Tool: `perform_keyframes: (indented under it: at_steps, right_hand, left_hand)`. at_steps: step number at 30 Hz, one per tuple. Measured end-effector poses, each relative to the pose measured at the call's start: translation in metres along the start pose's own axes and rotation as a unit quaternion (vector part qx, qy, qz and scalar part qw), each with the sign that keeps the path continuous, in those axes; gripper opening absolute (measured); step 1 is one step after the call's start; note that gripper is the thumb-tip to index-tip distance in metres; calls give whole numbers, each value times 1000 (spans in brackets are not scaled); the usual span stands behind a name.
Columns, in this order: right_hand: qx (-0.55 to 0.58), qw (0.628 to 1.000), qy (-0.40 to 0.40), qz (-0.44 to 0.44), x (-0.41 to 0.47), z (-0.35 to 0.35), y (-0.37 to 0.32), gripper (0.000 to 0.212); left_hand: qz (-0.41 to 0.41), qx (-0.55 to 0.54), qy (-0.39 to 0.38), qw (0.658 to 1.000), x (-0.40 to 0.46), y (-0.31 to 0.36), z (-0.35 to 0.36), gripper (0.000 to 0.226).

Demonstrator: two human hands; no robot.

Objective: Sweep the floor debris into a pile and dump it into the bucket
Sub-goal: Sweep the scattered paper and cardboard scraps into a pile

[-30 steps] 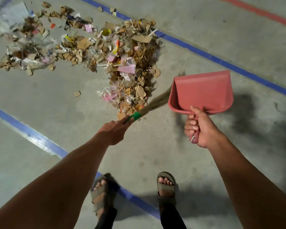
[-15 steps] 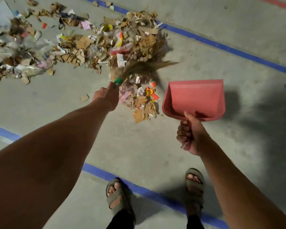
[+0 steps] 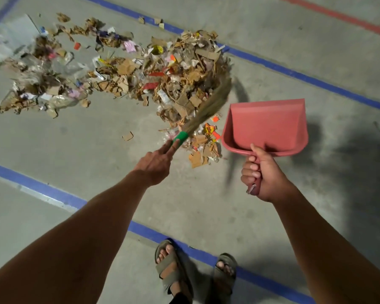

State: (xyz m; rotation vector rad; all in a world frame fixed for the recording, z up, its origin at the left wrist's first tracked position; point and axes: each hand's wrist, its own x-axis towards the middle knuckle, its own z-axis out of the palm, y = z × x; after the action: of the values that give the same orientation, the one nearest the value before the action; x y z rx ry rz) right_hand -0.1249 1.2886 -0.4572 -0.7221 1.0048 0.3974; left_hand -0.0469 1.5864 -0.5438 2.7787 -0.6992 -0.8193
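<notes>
One broom, one dustpan

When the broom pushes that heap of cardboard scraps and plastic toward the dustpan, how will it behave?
The debris heap looks like torn cardboard and thin wrappers, so it is probably light and will likely scatter rather than slide as one mass. The clear plastic film may cling or flutter. The broom bristles look soft, so several strokes seem likely.

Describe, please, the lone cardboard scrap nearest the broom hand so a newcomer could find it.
Start at the big debris pile on the concrete floor. Below its left half, just left of the broom, lies a small tan cardboard scrap. Unlike its neighbours, it sits alone on bare concrete.
</notes>
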Motion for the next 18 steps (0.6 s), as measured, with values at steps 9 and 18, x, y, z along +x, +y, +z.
perform_keyframes:
  at_steps: [9,18]
  right_hand:
    - [23,999,27,23,3,-39,34,47]
    - [8,995,82,57,7,-45,75,47]
  left_hand:
    - [71,126,-162,976,-58,21,89,75]
    - [-49,180,-111,976,0,-38,46,60]
